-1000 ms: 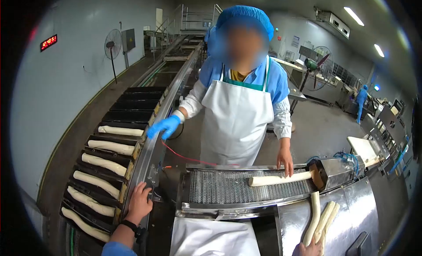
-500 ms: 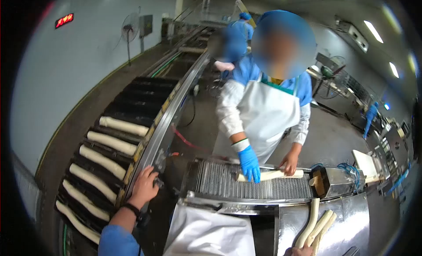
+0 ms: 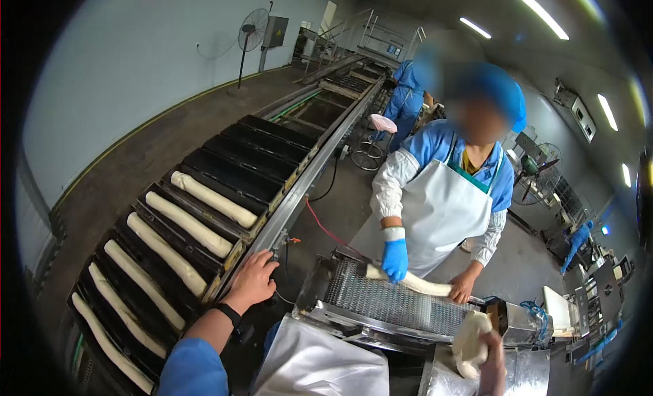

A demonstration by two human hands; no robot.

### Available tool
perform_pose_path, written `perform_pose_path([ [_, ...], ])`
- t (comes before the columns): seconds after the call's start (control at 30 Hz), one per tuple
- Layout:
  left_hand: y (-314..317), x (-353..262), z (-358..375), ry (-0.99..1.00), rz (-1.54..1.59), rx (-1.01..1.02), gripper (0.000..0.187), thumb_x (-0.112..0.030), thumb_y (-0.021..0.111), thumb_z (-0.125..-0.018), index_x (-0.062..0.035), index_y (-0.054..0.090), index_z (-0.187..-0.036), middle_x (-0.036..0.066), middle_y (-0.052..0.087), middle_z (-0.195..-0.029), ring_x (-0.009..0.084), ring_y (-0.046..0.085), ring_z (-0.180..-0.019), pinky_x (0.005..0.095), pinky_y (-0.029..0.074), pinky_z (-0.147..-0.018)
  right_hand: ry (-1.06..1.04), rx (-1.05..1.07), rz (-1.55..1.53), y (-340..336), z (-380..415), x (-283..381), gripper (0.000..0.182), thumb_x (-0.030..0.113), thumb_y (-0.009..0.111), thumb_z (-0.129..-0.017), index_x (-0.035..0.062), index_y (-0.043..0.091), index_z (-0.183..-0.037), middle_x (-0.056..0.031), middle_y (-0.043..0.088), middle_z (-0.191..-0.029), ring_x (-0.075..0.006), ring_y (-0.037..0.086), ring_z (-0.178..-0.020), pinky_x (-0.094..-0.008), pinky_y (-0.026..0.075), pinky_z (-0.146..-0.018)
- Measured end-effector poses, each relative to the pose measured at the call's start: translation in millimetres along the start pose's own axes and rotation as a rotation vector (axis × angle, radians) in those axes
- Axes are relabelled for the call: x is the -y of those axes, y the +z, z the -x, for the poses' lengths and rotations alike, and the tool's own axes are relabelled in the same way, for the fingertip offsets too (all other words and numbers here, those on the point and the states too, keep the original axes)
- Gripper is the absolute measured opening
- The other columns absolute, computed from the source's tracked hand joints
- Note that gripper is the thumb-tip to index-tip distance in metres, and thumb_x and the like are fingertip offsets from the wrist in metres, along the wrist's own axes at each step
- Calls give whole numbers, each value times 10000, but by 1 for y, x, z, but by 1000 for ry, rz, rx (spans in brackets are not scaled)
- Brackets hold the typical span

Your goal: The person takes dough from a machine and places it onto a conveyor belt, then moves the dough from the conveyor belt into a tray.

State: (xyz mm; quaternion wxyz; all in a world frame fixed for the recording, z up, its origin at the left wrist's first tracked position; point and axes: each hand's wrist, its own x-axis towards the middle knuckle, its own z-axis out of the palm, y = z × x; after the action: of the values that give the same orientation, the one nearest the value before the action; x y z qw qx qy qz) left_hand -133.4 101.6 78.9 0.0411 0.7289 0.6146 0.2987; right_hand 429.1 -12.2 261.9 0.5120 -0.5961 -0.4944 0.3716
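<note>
My left hand [image 3: 254, 280] rests on the metal side rail [image 3: 277, 226] of the long conveyor, fingers apart and nothing in them. Beside it, several pale dough rolls [image 3: 178, 260] lie one each in black trays [image 3: 235, 170]. At the lower right my right hand [image 3: 493, 358] is wrapped round pale dough [image 3: 471, 341], blurred by motion, above the metal table [image 3: 527, 375]. Across from me a co-worker's blue-gloved hand and bare hand hold another dough roll [image 3: 428, 285] over the mesh belt [image 3: 381, 304].
The co-worker in a white apron [image 3: 442, 192] stands behind the mesh belt. A metal box [image 3: 520, 321] sits at the belt's right end. Farther back are a pink-topped stool [image 3: 383, 123], another person in blue [image 3: 406, 96] and a standing fan [image 3: 249, 30].
My right hand has lifted the dough up off the metal table. The co-worker's roll is now raised and bent. The view has tilted and shifted; my left hand stays on the rail.
</note>
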Motion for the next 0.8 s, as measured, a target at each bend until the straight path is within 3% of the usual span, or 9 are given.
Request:
perform_pose_path([
  [0.07,5,1,2,1,8,-32,440,-132,663,-778,-26,682,-1205,184,539,-1408,346,424,-1404,454,345,-1189,-14,160,-8,34,-22,71,361,346,551,-958,43,595,-1149,-190,649,-1147,-318,656,-1097,-415,570,-840],
  [0.13,9,4,2,-5,3,-35,434,-130,660,-780,-26,683,-1201,183,541,-1404,344,426,-1402,455,351,-1184,-312,295,216,40,-60,85,497,425,514,-962,6,588,-1219,-252,641,-1185,-384,671,-1054,-508,589,-790],
  [0.2,11,7,1,-11,-4,-42,429,-129,658,-781,-25,684,-1196,182,544,-1401,342,428,-1400,455,357,-1179,155,433,-428,126,-66,159,744,453,657,-838,-120,535,-1296,-236,666,-1170,-363,716,-955,-452,617,-738],
  [0.23,11,7,1,-25,16,-37,423,-128,654,-783,-25,686,-1192,180,549,-1397,339,431,-1398,455,364,-1174,95,570,-537,149,-73,171,774,415,646,-836,-124,488,-1367,-261,655,-1204,-386,711,-975,-509,627,-759],
  [0.33,11,5,-3,-25,22,-50,392,-112,660,-784,-22,689,-1165,183,557,-1382,342,462,-1370,450,396,-1148,-106,892,-744,228,-84,209,899,208,628,-738,-65,329,-1540,-248,485,-1482,-380,534,-1326,-516,448,-1120],
  [0.4,17,13,-19,-8,9,-68,367,-97,669,-782,-19,691,-1140,186,561,-1371,349,490,-1345,445,421,-1127,-283,936,-689,259,-111,200,988,103,653,-669,-24,285,-1577,-218,410,-1555,-355,420,-1431,-475,294,-1231],
  [0.47,23,23,-33,8,5,-70,364,-98,675,-782,-21,692,-1137,188,563,-1367,354,494,-1339,450,423,-1124,-325,918,-691,268,-125,179,1013,64,683,-617,35,346,-1573,-274,317,-1603,-433,344,-1474,-468,302,-1229],
  [0.6,31,32,-50,3,3,-60,367,-105,686,-776,-22,694,-1134,188,564,-1368,356,487,-1346,450,421,-1126,-215,858,-533,217,-135,103,853,-28,631,-669,-10,453,-1503,-170,401,-1594,-340,374,-1479,-454,301,-1221],
  [0.8,43,38,-82,15,6,-26,376,-106,694,-776,-16,692,-1141,189,552,-1394,360,468,-1366,457,409,-1138,107,93,143,35,-126,-94,714,1,682,-720,-27,538,-1419,-195,540,-1465,-358,458,-1414,-453,397,-1148],
])
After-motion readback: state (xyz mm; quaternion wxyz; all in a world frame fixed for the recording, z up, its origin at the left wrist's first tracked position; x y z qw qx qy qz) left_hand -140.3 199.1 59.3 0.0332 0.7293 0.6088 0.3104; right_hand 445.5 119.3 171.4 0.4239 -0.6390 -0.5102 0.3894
